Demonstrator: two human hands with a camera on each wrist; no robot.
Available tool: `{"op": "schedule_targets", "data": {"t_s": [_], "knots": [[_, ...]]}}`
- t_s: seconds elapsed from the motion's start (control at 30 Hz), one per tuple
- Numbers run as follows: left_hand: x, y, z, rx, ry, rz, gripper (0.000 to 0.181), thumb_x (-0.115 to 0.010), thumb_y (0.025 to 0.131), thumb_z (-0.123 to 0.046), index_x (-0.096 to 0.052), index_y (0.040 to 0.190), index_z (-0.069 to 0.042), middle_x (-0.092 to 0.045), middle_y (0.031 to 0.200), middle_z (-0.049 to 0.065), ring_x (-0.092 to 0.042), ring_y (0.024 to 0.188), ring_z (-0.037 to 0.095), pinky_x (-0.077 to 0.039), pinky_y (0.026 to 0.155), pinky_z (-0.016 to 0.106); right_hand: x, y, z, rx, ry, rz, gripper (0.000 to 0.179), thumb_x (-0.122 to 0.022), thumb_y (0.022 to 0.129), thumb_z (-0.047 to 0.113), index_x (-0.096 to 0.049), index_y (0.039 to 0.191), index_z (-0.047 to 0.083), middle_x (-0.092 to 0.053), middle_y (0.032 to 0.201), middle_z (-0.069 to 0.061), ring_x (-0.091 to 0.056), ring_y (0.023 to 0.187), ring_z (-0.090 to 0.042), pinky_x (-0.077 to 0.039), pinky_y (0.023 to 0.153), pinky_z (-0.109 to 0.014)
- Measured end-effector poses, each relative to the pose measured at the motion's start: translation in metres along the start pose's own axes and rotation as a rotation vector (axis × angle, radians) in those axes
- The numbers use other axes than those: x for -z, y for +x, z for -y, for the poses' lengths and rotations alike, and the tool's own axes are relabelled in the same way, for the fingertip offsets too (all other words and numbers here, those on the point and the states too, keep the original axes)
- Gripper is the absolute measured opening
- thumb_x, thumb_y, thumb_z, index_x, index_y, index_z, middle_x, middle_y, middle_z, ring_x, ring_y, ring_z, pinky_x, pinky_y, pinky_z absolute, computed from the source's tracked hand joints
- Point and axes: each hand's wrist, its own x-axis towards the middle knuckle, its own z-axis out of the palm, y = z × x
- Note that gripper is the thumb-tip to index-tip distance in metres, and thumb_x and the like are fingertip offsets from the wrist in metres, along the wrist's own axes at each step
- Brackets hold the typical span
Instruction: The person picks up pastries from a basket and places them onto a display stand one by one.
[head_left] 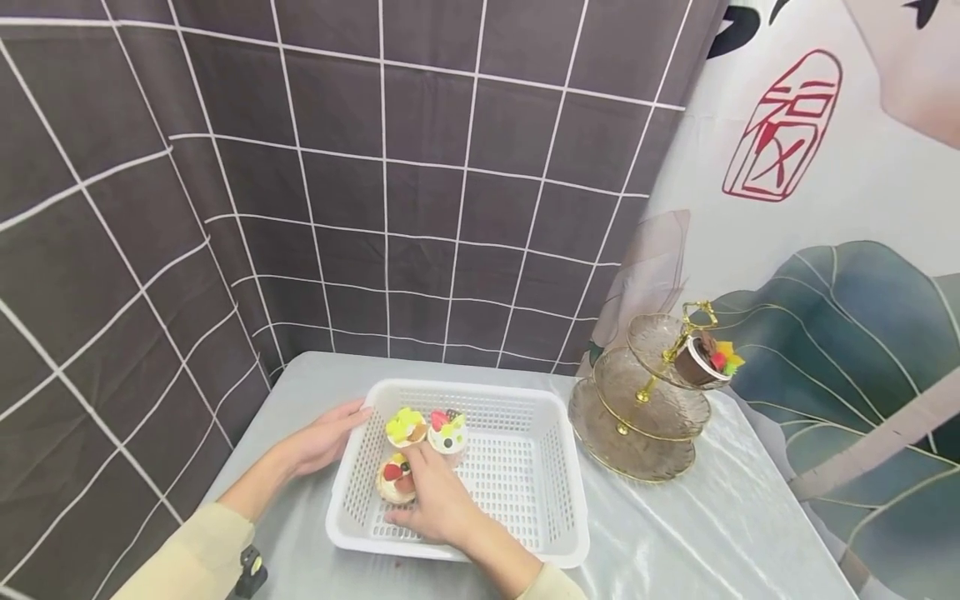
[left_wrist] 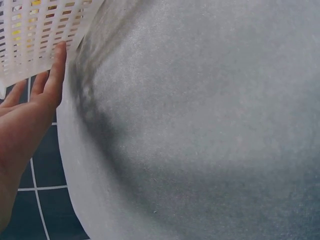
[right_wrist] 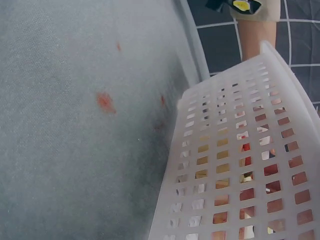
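A white perforated plastic basket [head_left: 551,492] stands on the table with three toy cupcakes in its left part. One cupcake has yellow topping [head_left: 406,423]; beside it is a cupcake with pink and green pieces [head_left: 448,435]. Nearest the front is a fruit-topped cupcake [head_left: 390,486] in a pale shell. My right hand [head_left: 442,500] reaches over the basket's front rim and grips this front cupcake from its right, thumb on the near side; the contact is partly hidden. Against the basket's left wall, my left hand [head_left: 326,437] rests with straight fingers [left_wrist: 58,70].
Right of the basket stands a three-tier glass cake stand [head_left: 633,454] with gold trim. A chocolate-brown cupcake [head_left: 693,364] lies tilted on its top tier. The table [head_left: 637,542] has a pale, shiny cloth, and a dark gridded curtain [head_left: 427,200] hangs behind.
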Motion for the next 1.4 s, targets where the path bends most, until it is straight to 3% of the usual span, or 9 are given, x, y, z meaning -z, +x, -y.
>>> {"op": "schedule_targets", "data": {"t_s": [0.23, 0.5, 0.83, 0.93, 1.1, 1.23, 1.4], "knots": [[0.0009, 0.0029, 0.0024, -0.002, -0.008, 0.012, 0.071, -0.04, 0.116, -0.042, -0.015, 0.169, -0.002, -0.036, 0.165, 0.029, -0.045, 0.147, 0.045, -0.05, 0.113, 0.053, 0.0014, -0.0013, -0.0012, -0.024, 0.015, -0.014, 0.084, -0.096, 0.077, 0.03, -0.056, 0.146, 0.005, -0.058, 0.137, -0.008, -0.062, 0.126, -0.025, -0.052, 0.112, -0.038], [-0.0013, 0.0007, 0.0011, 0.0, -0.02, 0.008, 0.07, -0.039, 0.116, -0.04, -0.013, 0.169, -0.002, -0.031, 0.167, 0.03, -0.041, 0.149, 0.046, -0.049, 0.114, 0.052, 0.0, 0.0009, 0.0011, -0.089, 0.018, 0.135, 0.089, -0.096, 0.076, 0.026, -0.052, 0.15, 0.005, -0.06, 0.143, -0.006, -0.058, 0.133, -0.022, -0.05, 0.115, -0.036], [-0.0024, 0.0017, -0.0007, 0.018, -0.02, -0.016, 0.071, -0.04, 0.116, -0.041, -0.013, 0.169, -0.002, -0.031, 0.167, 0.03, -0.039, 0.15, 0.046, -0.049, 0.115, 0.051, -0.0015, 0.0036, 0.0007, -0.078, -0.021, 0.17, 0.071, -0.097, 0.077, 0.033, -0.064, 0.135, 0.009, -0.06, 0.138, -0.002, -0.064, 0.122, -0.017, -0.055, 0.107, -0.032], [-0.0025, 0.0019, -0.0013, 0.026, -0.012, -0.036, 0.072, -0.042, 0.115, -0.043, -0.015, 0.169, -0.004, -0.031, 0.168, 0.027, -0.038, 0.152, 0.045, -0.048, 0.115, 0.049, -0.0016, 0.0055, 0.0014, -0.08, 0.009, 0.184, 0.067, -0.097, 0.076, 0.03, -0.063, 0.129, 0.011, -0.066, 0.125, -0.001, -0.066, 0.111, -0.013, -0.057, 0.099, -0.028], [-0.0047, 0.0005, -0.0015, 0.024, -0.025, -0.017, 0.07, -0.041, 0.116, -0.042, -0.015, 0.17, -0.006, -0.03, 0.169, 0.025, -0.036, 0.153, 0.044, -0.046, 0.117, 0.05, -0.0003, 0.0056, 0.0016, -0.091, 0.089, 0.237, 0.065, -0.098, 0.074, 0.025, -0.062, 0.127, 0.013, -0.069, 0.109, 0.006, -0.064, 0.098, -0.004, -0.057, 0.088, -0.023], [-0.0057, -0.0016, 0.0, 0.018, -0.02, -0.005, 0.071, -0.04, 0.116, -0.042, -0.013, 0.17, -0.004, -0.029, 0.169, 0.027, -0.036, 0.153, 0.045, -0.046, 0.117, 0.051, 0.0005, 0.0049, 0.0024, -0.053, 0.057, 0.27, 0.066, -0.097, 0.076, 0.025, -0.064, 0.132, 0.011, -0.071, 0.116, 0.005, -0.065, 0.108, -0.006, -0.056, 0.097, -0.024], [-0.0047, 0.0006, -0.002, 0.014, -0.012, -0.008, 0.072, -0.041, 0.116, -0.043, -0.014, 0.169, -0.003, -0.029, 0.169, 0.027, -0.036, 0.153, 0.045, -0.046, 0.117, 0.05, 0.0013, 0.0072, 0.0031, -0.051, 0.018, 0.291, 0.063, -0.096, 0.077, 0.026, -0.068, 0.131, 0.01, -0.072, 0.114, 0.005, -0.066, 0.107, -0.006, -0.055, 0.098, -0.023]]}}
